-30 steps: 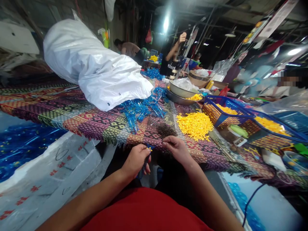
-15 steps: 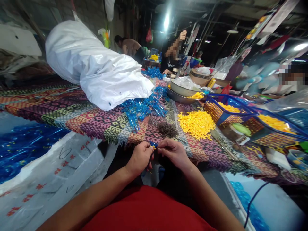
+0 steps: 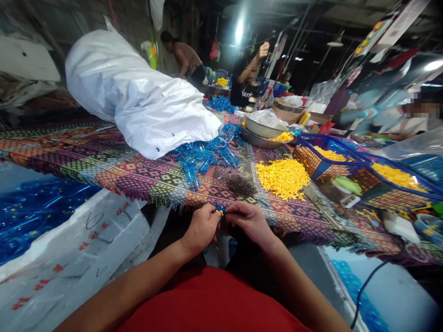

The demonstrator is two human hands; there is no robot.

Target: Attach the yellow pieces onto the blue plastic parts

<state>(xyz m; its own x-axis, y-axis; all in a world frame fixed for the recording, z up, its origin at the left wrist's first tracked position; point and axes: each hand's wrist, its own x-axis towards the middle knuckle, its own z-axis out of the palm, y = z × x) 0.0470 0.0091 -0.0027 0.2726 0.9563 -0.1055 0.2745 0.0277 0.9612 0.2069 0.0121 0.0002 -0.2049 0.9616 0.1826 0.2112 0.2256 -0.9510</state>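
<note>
My left hand (image 3: 202,227) pinches a small blue and yellow plastic piece (image 3: 220,209) at the table's near edge. Close against its right side, my right hand (image 3: 247,220) has thumb and fingers drawn together; whatever is between them is too small to make out. Just beyond the hands, a heap of tiny dark parts (image 3: 241,186) lies on the patterned cloth (image 3: 166,180). A pile of yellow plastic pieces (image 3: 283,179) is to its right, and clear blue plastic parts (image 3: 202,157) are spread to its left.
A large white sack (image 3: 145,92) rests at the back left. Stacked metal bowls (image 3: 265,136) and blue baskets (image 3: 323,177) holding yellow pieces stand at right. A white foam box (image 3: 100,240) is below on the left. Two people (image 3: 183,57) (image 3: 245,87) are across the table.
My hands stay at nearly the same spot, with slight finger movement around the blue and yellow piece. In the background, a bent-over person has risen somewhat.
</note>
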